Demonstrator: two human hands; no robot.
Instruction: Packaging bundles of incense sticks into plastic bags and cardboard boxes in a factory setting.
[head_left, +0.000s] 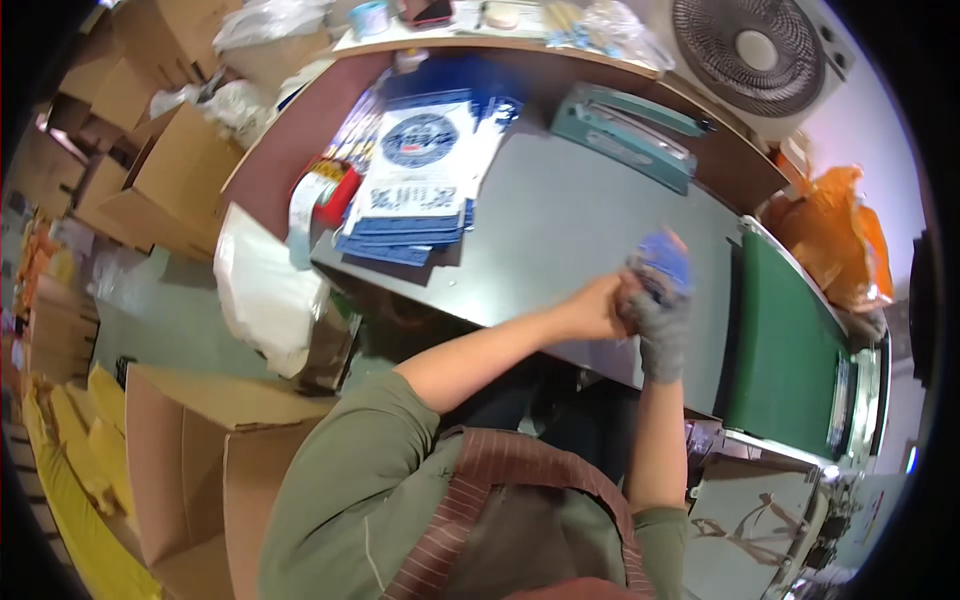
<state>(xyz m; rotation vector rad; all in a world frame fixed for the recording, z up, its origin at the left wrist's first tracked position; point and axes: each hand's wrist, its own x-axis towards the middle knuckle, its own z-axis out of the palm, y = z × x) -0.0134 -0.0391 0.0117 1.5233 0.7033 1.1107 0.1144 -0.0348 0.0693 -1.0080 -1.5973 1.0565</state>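
Observation:
Over the right part of the grey table (560,200), my hands meet. My left hand (603,308) is bare, with its fingers curled in against the right one; what they pinch is hidden. A grey knitted glove covers my right hand (662,325). A blurred blue patch (664,258) shows at that hand's fingers, and I cannot tell whether it is part of the glove or a separate thing. Motion smears the right fingers. Left of the hands lies a stack of blue and white printed bags (418,165). Beside it sits a red tape dispenser (338,192).
A teal hand sealer (625,135) stands at the table's back. To the right runs a green conveyor belt (785,345), with an orange bag (835,235) beyond it. A fan (755,50) is at the upper right. Open cardboard boxes (185,450) and a white sack (265,290) stand left.

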